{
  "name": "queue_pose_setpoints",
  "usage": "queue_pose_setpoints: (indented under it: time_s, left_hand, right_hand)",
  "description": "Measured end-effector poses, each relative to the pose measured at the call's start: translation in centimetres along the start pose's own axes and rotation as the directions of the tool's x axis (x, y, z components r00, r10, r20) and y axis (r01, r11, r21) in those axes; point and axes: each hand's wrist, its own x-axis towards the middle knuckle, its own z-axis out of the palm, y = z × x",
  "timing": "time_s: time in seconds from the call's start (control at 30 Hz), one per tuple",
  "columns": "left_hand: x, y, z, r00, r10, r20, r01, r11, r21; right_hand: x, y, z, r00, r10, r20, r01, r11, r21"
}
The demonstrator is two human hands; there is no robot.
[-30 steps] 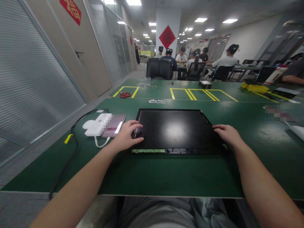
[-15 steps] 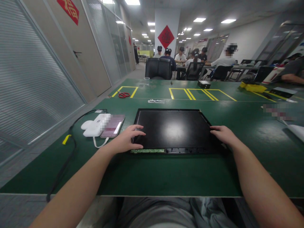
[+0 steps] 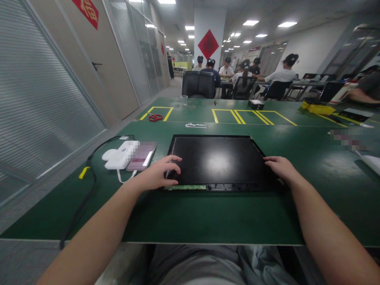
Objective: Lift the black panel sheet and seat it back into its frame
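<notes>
A flat black display panel (image 3: 196, 158) in a dark frame lies on the green table in front of me. Along its near edge runs a strip of green circuit board (image 3: 187, 187), left of a dark strip. My left hand (image 3: 162, 172) grips the panel's left side, its fingers curved over the edge and the thumb by the near corner. At the right edge, my right hand (image 3: 279, 166) has its fingers close together on the frame; its thumb is hidden. A bright reflection lies on the screen.
To the left are a phone (image 3: 143, 155), a white device (image 3: 121, 154) and a black cable (image 3: 94, 174). Farther back lie red-handled scissors (image 3: 155, 117), small white pieces (image 3: 195, 125), a clear cup (image 3: 184, 99) and a small black box (image 3: 255, 104). Several people sit beyond the table.
The view has shifted very slightly. My left hand's fingers have moved a little at the panel's edge; the panel itself stays in place.
</notes>
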Motion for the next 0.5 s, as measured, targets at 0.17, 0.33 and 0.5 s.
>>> queue_pose_setpoints:
  time_s: [0.17,0.33,0.5]
  left_hand:
    - [0.0,-0.04,-0.04,1.0,0.02,0.01,-0.02,1.0,-0.016]
    - [0.01,0.05,-0.01,0.999,-0.041,0.003,0.041,0.999,-0.006]
    - [0.24,-0.03,0.25,0.986,-0.13,-0.109,0.136,0.989,0.051]
  right_hand:
    - [-0.43,-0.42,-0.05,0.999,0.038,-0.003,-0.038,0.998,0.044]
    - [-0.32,-0.36,-0.19,0.999,0.037,0.004,-0.037,0.999,0.039]
    - [0.29,0.28,-0.29,1.0,-0.01,0.012,0.01,1.0,-0.029]
